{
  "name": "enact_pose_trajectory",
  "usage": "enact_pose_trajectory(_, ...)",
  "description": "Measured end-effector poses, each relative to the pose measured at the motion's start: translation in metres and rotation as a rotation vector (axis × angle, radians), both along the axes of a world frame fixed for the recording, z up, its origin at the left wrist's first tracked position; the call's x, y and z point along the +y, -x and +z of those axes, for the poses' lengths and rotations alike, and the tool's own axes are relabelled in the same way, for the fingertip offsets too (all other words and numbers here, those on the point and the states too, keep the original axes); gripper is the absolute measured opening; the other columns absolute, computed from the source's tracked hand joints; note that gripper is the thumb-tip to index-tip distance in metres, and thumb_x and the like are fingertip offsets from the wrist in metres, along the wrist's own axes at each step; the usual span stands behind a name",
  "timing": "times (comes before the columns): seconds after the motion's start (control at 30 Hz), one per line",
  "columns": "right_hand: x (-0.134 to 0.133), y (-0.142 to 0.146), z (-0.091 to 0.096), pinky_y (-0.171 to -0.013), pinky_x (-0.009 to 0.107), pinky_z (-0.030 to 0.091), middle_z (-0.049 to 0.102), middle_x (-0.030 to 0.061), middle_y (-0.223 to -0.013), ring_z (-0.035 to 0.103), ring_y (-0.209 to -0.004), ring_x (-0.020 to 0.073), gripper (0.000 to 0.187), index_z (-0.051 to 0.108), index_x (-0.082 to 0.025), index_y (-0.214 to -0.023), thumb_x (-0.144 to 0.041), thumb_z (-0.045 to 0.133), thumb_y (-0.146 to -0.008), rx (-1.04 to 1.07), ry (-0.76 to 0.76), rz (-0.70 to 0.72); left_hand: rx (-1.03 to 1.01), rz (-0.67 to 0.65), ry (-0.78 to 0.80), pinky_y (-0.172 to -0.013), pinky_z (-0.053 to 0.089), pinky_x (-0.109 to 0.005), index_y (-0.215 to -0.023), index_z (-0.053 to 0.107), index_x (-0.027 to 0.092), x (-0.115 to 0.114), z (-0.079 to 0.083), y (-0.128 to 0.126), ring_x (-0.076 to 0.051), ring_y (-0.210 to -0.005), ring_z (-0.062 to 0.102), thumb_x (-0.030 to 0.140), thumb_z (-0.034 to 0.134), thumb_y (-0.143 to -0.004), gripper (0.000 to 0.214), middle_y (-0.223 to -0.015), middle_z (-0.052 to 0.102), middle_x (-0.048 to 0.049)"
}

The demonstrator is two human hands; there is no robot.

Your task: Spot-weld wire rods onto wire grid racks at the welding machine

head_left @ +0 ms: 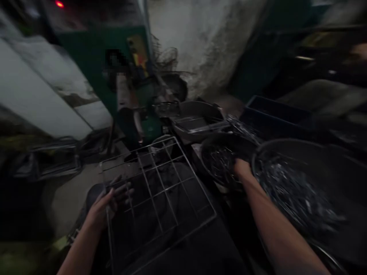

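A rectangular wire grid [164,190] of thin metal rods lies tilted in front of me over a dark surface. At its left edge is my left hand [114,196], fingers stretched out and spread, with the side wire passing by the palm. Whether the hand bears the grid's weight I cannot tell. My right hand [242,168] reaches into a dark round basin [210,173] with thin shiny metal pieces in it. Its fingers are dark and blurred down in the basin, so what they touch is hidden.
A larger basin [309,147] of loose metal pieces [298,191] stands at the right. Behind are a grey basin [197,107] and a dark blue crate [275,112]. Another person [124,91] is at the back left beside a green panel [83,49]. Wire frames [54,156] lie at the left.
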State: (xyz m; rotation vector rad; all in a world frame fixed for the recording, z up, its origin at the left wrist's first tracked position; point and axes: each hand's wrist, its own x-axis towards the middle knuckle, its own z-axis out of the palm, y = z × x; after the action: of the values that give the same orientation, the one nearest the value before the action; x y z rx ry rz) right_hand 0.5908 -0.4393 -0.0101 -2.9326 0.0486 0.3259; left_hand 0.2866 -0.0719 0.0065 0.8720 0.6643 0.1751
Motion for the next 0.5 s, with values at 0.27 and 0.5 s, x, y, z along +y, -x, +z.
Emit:
enact_pose_trajectory(0.27, 0.076, 0.048, 0.046, -0.083, 0.035, 0.049, 0.070, 0.0060, -0.092, 0.064, -0.090, 0.0223, 0.022, 0.066, -0.022, -0.089, -0.038, 0.054, -0.081, -0.333, -0.790, 0.539, -0.151, -0.011, -0.010, -0.074, 0.052, -0.043, -0.144, 0.025, 0.019, -0.004, 0.000, -0.001, -0.032, -0.096, 0.064, 0.027, 0.063, -0.081, 0.074, -0.115, 0.062, -0.0206)
enact_pose_trajectory(0.5, 0.194, 0.096, 0.067, -0.088, 0.034, 0.049, 0.068, 0.0074, -0.098, 0.061, -0.098, 0.0180, 0.022, 0.065, -0.019, -0.089, -0.018, 0.044, -0.085, -0.260, -0.866, 1.200, -0.242, 0.014, 0.004, -0.072, 0.052, -0.042, -0.144, 0.023, 0.020, -0.008, -0.001, 0.008, -0.031, -0.094, 0.065, 0.025, 0.060, -0.084, 0.071, -0.114, 0.062, -0.0203)
